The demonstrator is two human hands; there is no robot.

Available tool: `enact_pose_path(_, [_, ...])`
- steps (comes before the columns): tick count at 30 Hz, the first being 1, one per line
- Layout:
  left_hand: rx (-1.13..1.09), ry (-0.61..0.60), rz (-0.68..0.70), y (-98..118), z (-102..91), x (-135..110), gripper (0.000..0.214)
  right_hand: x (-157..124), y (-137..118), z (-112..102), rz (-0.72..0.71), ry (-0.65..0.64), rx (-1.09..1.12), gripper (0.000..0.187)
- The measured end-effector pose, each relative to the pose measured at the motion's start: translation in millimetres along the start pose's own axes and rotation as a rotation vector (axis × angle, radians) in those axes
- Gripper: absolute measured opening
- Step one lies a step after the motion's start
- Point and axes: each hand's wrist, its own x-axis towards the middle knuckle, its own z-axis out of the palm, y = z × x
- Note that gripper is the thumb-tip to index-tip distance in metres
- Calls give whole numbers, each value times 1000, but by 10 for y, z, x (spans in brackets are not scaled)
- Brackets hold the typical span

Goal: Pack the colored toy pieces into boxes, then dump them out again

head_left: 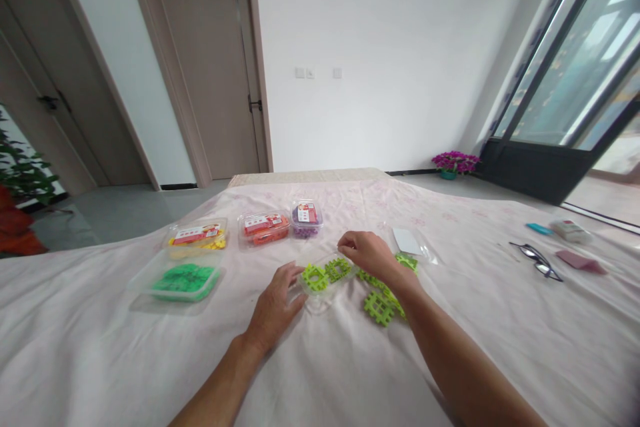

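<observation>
My left hand [277,305] rests on the pale cloth with its fingers against the near edge of a clear plastic box [320,297]. Two lime-green interlocking square pieces [326,273] sit in that box. My right hand [367,253] hovers over the box's far side, fingers curled down onto a green piece; the fingertips are partly hidden. More loose lime-green pieces [380,305] lie on the cloth under and beside my right wrist.
To the left stand an open box of dark green pieces [184,280], then boxes of yellow [197,237], orange [263,227] and purple pieces [306,219]. A clear lid [410,241] lies behind my right hand. Glasses [537,260] and small items lie far right.
</observation>
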Motion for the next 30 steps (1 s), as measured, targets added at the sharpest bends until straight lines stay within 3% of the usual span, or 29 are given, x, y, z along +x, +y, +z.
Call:
enact_pose_path(3, [47, 66, -36, -33, 5, -2, 39, -26, 121, -158, 1, -53, -20, 19])
enact_pose_path(7, [89, 164, -99, -78, 7, 1, 37, -105, 232, -247, -38, -250, -105, 26])
enact_pose_path(12, [93, 235, -143, -83, -4, 15, 36, -194, 235, -150, -53, -445, -187, 35])
enact_pose_path(22, [94, 243, -132, -103, 5, 29, 36, -250, 212, 26, -116, -556, -382, 34])
enact_pose_path(25, [105, 238, -134, -105, 6, 27, 37, -216, 266, 36, -119, -473, -314, 31])
enact_pose_path(30, [117, 238, -120, -117, 7, 27, 38, -115, 527, 33, -15, -133, -131, 42])
